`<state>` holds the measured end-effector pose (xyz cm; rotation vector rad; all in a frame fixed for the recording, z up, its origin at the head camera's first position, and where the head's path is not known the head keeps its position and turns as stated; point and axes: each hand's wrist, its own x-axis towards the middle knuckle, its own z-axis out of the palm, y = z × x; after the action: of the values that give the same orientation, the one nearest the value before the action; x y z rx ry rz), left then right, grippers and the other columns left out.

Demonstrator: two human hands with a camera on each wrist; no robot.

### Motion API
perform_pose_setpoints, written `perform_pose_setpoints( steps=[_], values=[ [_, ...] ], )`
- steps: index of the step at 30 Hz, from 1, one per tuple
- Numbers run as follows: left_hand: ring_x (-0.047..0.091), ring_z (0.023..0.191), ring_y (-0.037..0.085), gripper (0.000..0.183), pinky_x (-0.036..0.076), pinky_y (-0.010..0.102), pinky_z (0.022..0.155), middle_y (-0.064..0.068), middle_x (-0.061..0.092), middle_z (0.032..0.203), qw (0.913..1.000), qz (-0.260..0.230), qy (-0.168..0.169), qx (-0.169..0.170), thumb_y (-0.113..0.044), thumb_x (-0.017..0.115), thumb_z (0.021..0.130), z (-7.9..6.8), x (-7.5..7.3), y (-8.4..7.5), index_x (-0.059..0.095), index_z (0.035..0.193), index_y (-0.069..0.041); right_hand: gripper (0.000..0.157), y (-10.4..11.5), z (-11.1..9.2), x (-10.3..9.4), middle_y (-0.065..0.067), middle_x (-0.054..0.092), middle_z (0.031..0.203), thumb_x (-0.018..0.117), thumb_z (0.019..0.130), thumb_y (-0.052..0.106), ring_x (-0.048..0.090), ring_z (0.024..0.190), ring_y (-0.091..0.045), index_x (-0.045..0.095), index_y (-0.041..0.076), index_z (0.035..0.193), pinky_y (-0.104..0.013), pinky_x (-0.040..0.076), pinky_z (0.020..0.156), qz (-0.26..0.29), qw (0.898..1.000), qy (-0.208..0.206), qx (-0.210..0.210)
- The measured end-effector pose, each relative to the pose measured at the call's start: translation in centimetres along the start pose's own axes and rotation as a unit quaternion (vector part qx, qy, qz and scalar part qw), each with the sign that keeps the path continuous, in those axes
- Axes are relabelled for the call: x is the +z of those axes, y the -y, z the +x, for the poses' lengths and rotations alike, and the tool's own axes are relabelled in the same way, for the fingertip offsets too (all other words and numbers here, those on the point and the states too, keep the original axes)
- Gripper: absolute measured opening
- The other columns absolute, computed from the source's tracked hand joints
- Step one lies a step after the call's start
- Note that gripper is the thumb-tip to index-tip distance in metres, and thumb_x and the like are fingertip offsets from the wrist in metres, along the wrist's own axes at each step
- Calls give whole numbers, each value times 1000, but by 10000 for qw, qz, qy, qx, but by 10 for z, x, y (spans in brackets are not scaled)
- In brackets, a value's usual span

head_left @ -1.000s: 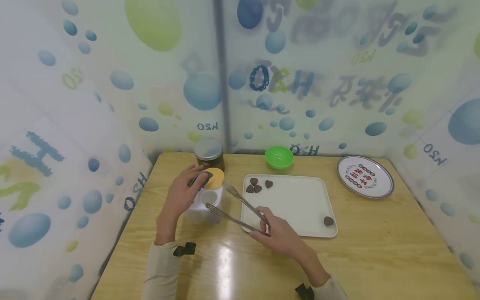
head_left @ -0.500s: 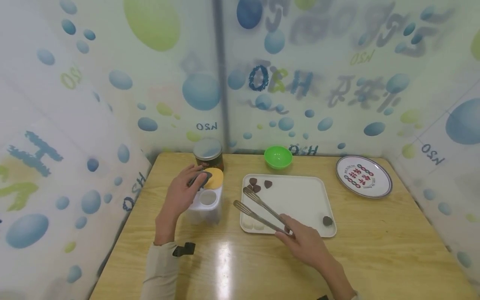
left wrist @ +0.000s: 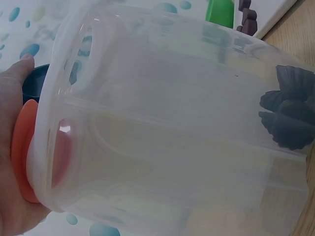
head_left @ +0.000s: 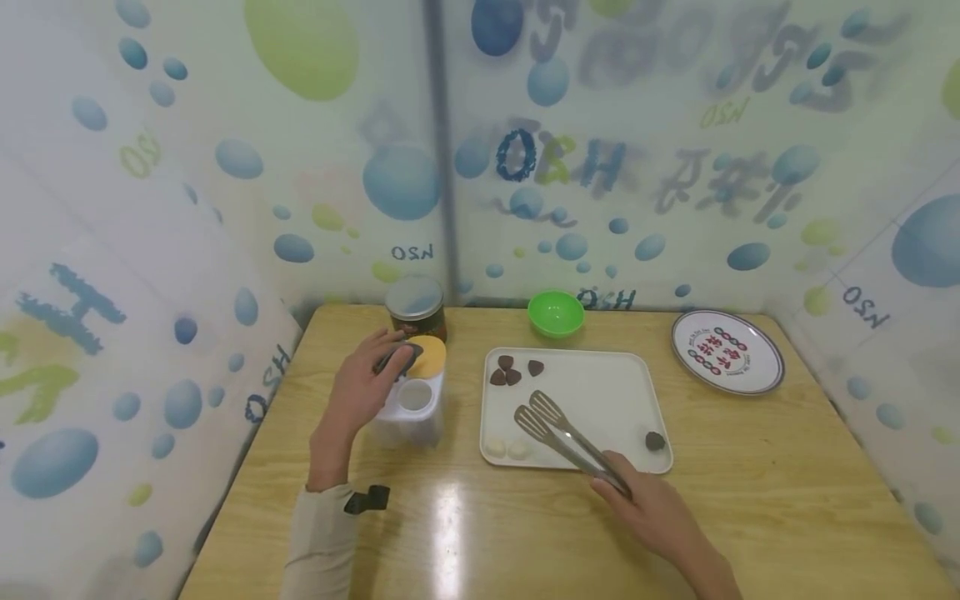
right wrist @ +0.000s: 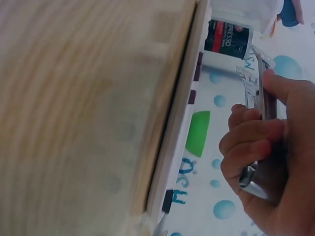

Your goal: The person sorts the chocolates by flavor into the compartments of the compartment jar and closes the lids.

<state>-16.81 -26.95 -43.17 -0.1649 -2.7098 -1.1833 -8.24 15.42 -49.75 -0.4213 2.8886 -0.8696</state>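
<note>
My left hand (head_left: 358, 390) pinches a dark lid (head_left: 407, 355) at the top of a translucent multi-compartment container (head_left: 426, 429). An orange lid (head_left: 432, 353) sits on another compartment, while the front right opening is uncovered. Through the wall in the left wrist view, dark fluted pieces (left wrist: 291, 110) show at the bottom of one compartment. My right hand (head_left: 658, 510) grips metal tongs (head_left: 573, 447), whose spread slotted tips hang over the white tray (head_left: 600, 379) with nothing between them. Dark brown pieces (head_left: 506, 377), pale pieces (head_left: 517, 450) and one dark fluted piece (head_left: 655, 441) lie on the tray.
Behind the container stands a dark can with a metal lid (head_left: 415, 304). A green bowl (head_left: 556, 314) is at the back of the wooden table (head_left: 540, 533), and a white patterned plate (head_left: 727, 352) lies at the back right. Printed walls (head_left: 637, 125) close in the table.
My right hand has moved the tongs from over the container's opening rightward to above the middle of the tray. My left hand stays at the dark lid.
</note>
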Motion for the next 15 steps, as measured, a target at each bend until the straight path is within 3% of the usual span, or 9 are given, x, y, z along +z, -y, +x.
perform_pose_setpoints(
  steps=[7,15],
  values=[
    [32,150,28,51,28,59,118,6,53,150,10000,-6,16,19,-51,48,103,1,0,-1,67,129,-11,29,-24,-13,-9,11,43,63,57,98,50,40,52,-4,59,30,118,-22,35,50,72,9979,132,635],
    [33,149,30,52,27,59,119,7,52,150,10000,56,-2,-36,-51,46,103,0,0,0,66,130,-11,31,-49,-29,-22,9,41,61,60,99,44,37,51,-4,60,23,121,-23,32,52,-203,9962,-305,785]
  ],
)
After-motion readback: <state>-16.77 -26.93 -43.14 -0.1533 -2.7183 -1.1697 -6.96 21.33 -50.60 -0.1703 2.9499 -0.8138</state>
